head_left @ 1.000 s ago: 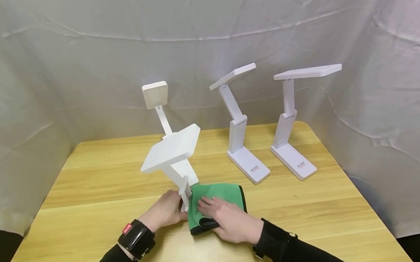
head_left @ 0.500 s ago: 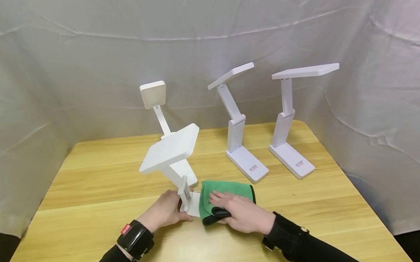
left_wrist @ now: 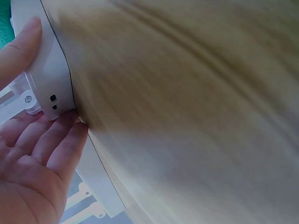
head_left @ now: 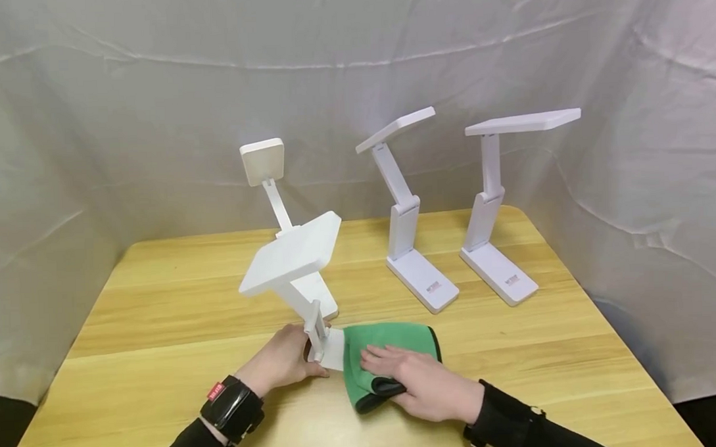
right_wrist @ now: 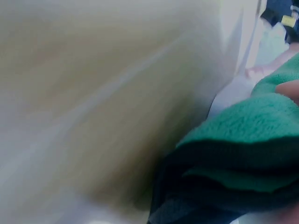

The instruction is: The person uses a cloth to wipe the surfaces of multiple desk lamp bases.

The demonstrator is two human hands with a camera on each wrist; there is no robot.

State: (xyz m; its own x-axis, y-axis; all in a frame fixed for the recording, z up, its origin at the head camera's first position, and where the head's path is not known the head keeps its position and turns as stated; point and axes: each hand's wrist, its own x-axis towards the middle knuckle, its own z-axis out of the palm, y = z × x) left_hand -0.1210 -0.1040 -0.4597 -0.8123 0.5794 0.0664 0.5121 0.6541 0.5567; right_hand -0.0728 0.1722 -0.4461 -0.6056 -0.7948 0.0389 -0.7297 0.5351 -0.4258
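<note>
In the head view my left hand (head_left: pixel 286 357) grips the hinge end of the nearest white folding desk lamp (head_left: pixel 294 252). The left wrist view shows the thumb on top of the lamp's base (left_wrist: pixel 49 60) and the fingers at its end, beside two small sockets. My right hand (head_left: pixel 419 379) holds a folded green cloth (head_left: pixel 391 337) with black edging over the other end of that base. Its fingers lie on top of the cloth; the thumb is hidden in the head view. In the right wrist view the cloth (right_wrist: pixel 252 119) covers part of the base.
Behind the held lamp stands another white desk lamp (head_left: pixel 264 162), partly hidden by it. Two more lamps stand unfolded at the back right, a middle one (head_left: pixel 422 280) and a right one (head_left: pixel 498 273). All are on a wooden table (head_left: pixel 177 309) before a grey curtain (head_left: pixel 212 110).
My right hand and the cloth have slid right, away from the lamp's hinge, then slightly nearer to me. White base now shows between cloth and hinge. The left hand keeps its place.
</note>
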